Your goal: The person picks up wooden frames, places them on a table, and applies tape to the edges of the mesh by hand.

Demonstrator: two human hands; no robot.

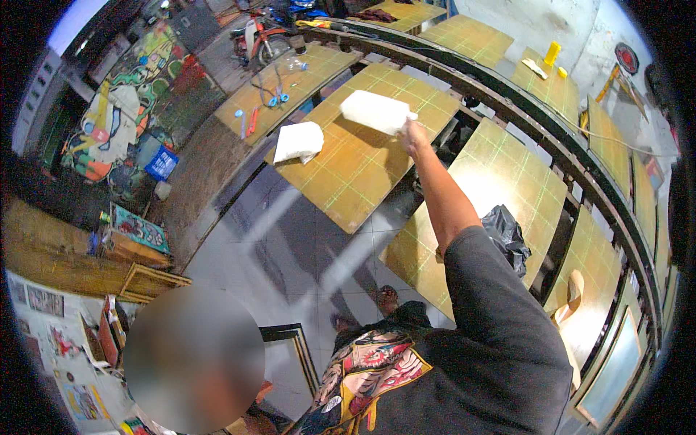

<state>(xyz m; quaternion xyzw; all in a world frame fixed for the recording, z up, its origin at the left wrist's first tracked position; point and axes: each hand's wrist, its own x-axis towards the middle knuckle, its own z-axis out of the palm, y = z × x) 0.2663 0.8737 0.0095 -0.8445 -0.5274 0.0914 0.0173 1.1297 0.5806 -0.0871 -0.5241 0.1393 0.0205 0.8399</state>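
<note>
My right arm reaches out over the tabletop boards, and my right hand (414,138) is closed round one end of a white oblong thing (375,111). Glare hides its details, so whether it is a bottle or a packed bag I cannot tell. It hangs over a yellow-brown board (353,196) marked with green grid lines, and its shadow falls there. A crumpled white bag (299,142) lies at that board's left edge. My left hand does not show.
A black plastic bag (507,238) rests on the neighbouring board. Blue-handled scissors (278,99) and a red-handled tool (252,121) lie on the far-left board. Dark rails run between boards. A blurred person (194,359) is at lower left, near a black frame (301,348) on the tiles.
</note>
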